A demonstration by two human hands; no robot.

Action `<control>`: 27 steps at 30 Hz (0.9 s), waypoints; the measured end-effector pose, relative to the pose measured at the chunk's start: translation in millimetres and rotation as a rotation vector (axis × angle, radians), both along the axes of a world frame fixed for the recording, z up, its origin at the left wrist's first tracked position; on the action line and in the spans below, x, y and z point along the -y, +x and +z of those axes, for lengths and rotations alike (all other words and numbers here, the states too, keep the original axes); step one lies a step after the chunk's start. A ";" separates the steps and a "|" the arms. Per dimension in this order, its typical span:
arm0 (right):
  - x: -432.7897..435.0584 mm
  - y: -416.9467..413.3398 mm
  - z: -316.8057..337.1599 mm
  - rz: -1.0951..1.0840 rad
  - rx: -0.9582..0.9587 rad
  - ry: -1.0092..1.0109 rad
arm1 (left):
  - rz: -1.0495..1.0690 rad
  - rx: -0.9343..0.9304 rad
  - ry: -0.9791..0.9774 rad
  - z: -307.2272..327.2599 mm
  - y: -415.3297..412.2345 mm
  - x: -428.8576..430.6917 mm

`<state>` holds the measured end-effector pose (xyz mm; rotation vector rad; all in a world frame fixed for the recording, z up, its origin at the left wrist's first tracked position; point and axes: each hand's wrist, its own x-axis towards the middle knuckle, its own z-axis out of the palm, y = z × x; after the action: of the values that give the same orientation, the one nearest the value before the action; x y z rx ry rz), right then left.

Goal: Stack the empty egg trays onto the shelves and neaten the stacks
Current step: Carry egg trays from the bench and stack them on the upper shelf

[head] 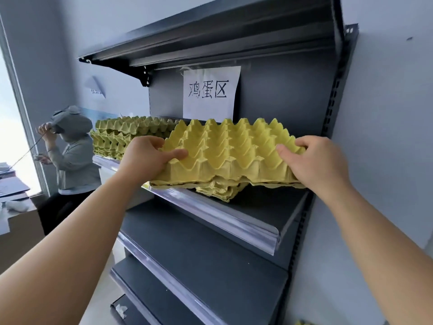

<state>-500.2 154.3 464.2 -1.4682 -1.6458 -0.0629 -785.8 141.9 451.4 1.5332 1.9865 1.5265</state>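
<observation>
Yellow moulded pulp: egg tray (225,146) held level just above the front of the shelf (246,221), right half of the bay, under the paper sign (209,92) — eng1

Hands? — eng2

Apart, one per side. left hand (145,158) clamps the left rim, thumb down in a cup, fingers wrapped at the edge. right hand (314,160) does the same on the right rim — eng1

What's under it? — eng2

Small skewed pile of trays (218,191) on the shelf, corner poking out front. Held tray looks not yet seated on it. Taller stack (117,137) sits further left on the same shelf — eng1

Handling guess? — eng2

Light, semi-stiff, rough enough not to slip. Rims are thin, likely to crease or tear if pinched hard. Two-sided rim hold is right, keeps it flat so the cups nest. Lower pile wants squaring first, else the top one rocks — eng1

One tray in the hands or more? — eng2

Cannot tell, edge looks layered — eng1
</observation>
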 end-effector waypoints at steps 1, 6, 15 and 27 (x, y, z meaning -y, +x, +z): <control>-10.1 -7.5 2.2 -0.007 0.006 0.002 | -0.009 0.002 -0.004 2.6 -8.5 -12.8; -49.4 -40.4 11.2 -0.069 0.063 0.007 | -0.092 0.006 -0.010 10.1 -47.1 -73.8; -79.3 -86.7 8.6 -0.220 0.099 0.049 | -0.342 0.052 -0.056 9.8 -96.2 -157.4; -86.6 -128.4 -5.2 -0.458 0.062 -0.087 | -0.602 -0.042 -0.076 -1.4 -116.2 -226.1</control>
<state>-628.6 240.9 458.9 -1.9029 -1.3433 -0.2971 -902.0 367.9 450.1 1.9045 1.3822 1.1594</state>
